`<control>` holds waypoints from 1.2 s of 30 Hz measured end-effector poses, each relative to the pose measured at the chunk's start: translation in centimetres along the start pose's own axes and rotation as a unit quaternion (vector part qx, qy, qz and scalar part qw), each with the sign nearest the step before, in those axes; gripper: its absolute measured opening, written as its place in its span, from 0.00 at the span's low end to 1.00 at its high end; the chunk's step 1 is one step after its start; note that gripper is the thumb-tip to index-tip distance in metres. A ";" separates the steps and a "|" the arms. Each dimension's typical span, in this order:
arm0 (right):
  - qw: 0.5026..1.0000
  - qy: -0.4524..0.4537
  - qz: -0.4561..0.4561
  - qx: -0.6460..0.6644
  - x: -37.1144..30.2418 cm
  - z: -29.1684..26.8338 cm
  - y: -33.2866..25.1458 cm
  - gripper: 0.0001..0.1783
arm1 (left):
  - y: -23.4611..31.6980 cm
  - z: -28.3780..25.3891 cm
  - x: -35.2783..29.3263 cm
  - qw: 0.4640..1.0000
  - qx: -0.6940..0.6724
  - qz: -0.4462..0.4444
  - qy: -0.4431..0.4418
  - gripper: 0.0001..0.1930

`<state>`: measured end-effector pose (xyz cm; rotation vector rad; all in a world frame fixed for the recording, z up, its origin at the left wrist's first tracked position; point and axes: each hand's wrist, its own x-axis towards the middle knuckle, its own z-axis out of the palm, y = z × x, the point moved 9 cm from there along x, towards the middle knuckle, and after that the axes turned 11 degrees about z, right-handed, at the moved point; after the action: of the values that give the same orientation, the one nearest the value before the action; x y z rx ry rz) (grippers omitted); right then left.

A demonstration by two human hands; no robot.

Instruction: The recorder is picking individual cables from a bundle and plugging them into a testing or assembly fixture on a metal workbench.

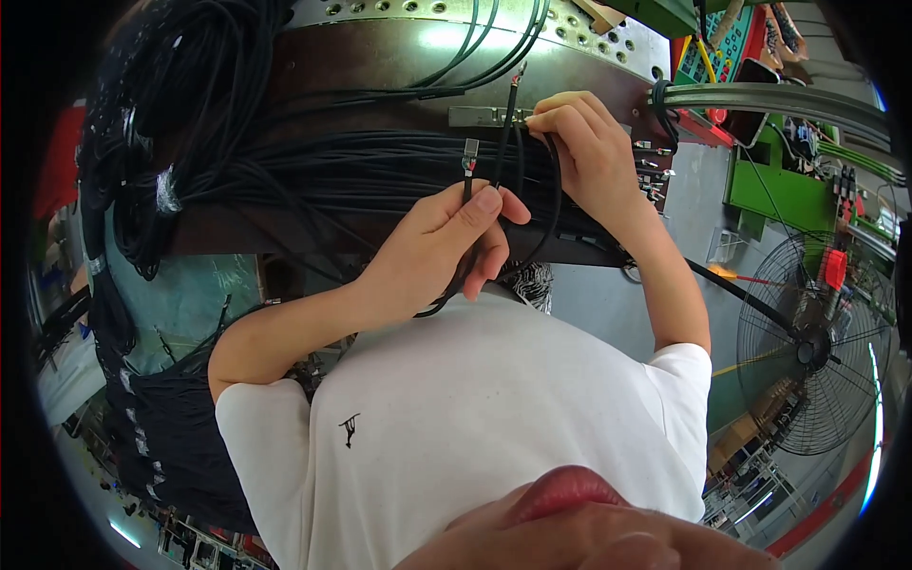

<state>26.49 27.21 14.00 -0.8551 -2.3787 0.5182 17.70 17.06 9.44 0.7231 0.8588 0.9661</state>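
My left hand (445, 236) is closed round a black cable (466, 190), thumb uppermost. From its grip that cable's end stands up, with a small metal plug connector (470, 150) and coloured wires at its base. Farther off, my right hand (591, 152) pinches near the end of another black cable (557, 190), which loops down toward me; its tip is mostly hidden by the fingers. These fingers are beside a flat grey metal bar (475, 116) on the bench. Between the hands, a black cable (512, 100) reaches away from me, bare coloured wires at its tip.
Many black cables (332, 157) lie across the dark bench (361, 57), with a large coil (204, 95) at left. Several plug ends (651, 161) rest at the bench's right edge. A perforated metal strip (380, 9) runs behind. A caged fan (812, 351) stands at right.
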 end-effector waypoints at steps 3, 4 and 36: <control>1.000 0.013 0.020 0.013 -0.5 -0.1 0.6 0.10 | -0.2 0.2 0.1 1.000 -0.008 -0.009 -0.007 0.22; 0.999 0.026 0.035 0.027 -0.6 -0.4 0.9 0.10 | -0.2 0.2 0.1 1.000 -0.008 -0.013 -0.010 0.22; 0.980 -0.033 0.181 0.077 -2.0 -1.9 5.8 0.07 | 0.9 1.2 3.1 0.992 0.034 -0.058 -0.110 0.27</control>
<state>31.60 30.38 11.72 -1.2219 -2.2130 0.8733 19.33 20.04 9.90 0.8124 0.7342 0.7424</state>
